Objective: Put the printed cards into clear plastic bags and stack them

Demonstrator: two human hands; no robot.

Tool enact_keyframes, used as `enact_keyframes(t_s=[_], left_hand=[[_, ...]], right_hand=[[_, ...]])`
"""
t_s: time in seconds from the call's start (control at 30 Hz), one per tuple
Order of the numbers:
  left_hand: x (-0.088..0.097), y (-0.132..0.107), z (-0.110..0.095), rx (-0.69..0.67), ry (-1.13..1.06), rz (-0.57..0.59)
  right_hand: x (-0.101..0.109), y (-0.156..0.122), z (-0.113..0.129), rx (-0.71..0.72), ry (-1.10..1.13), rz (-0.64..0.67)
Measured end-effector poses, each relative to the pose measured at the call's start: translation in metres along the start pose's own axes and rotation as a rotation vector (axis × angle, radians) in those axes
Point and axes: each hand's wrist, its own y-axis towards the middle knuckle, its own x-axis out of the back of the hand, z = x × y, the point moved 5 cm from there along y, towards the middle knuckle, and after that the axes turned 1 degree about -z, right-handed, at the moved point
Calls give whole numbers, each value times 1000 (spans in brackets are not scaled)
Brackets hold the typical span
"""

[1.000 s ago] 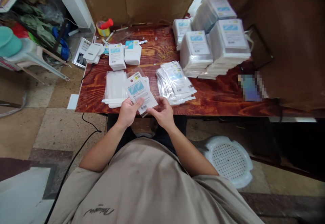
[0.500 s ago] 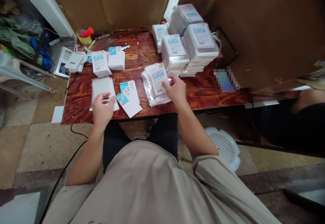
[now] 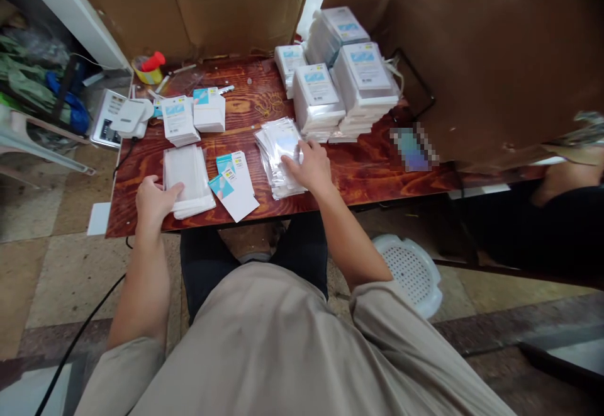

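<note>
My left hand (image 3: 155, 203) is at the left edge of a stack of clear plastic sleeves (image 3: 189, 180), thumb and fingers apart, the thumb touching the sleeves. My right hand (image 3: 311, 167) rests with spread thumb and fingers on the right side of a loose pile of bagged cards (image 3: 278, 155); glare washes out the top one. Between the hands lie fanned white cards (image 3: 243, 192) with blue and yellow print. Behind the sleeves stand a stack of printed cards (image 3: 177, 117) and a stack of white cards (image 3: 210, 117).
Tall stacks of bagged cards (image 3: 365, 79) stand at the back right, near a blurred-out patch (image 3: 413, 146). A yellow tape roll (image 3: 150, 76) with a red object sits back left, by a white device (image 3: 132, 118). Cardboard (image 3: 245, 10) walls the table (image 3: 349, 177). Another person's limb shows far right.
My left hand has moved left from above the sleeves to their edge. My right hand has shifted slightly left and down on the bagged pile. The view has turned a little.
</note>
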Motion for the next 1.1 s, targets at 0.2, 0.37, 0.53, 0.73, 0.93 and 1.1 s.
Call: enact_keyframes(t_s=[0.2,0.37,0.53,0.73,0.93,1.1], left_hand=[[1,3,-11,-80,53,-66],[-13,18,-9,-37,43,2],[-10,15,-6,0,-35,-19],[4,6,-10,-63,-77,-59],[8,-3,-11,-145,-167,-150],[-22,-12,-14,125,-1018,55]], right_hand=[[19,-11,-14,416,72,111],[11,-3,-15,548,17,213],[10,3,-17,564,-28,190],[11,-41,59,714,-33,162],[-34,-99,145,1046,-152,411],[-38,-101,143,1054,-250,480]])
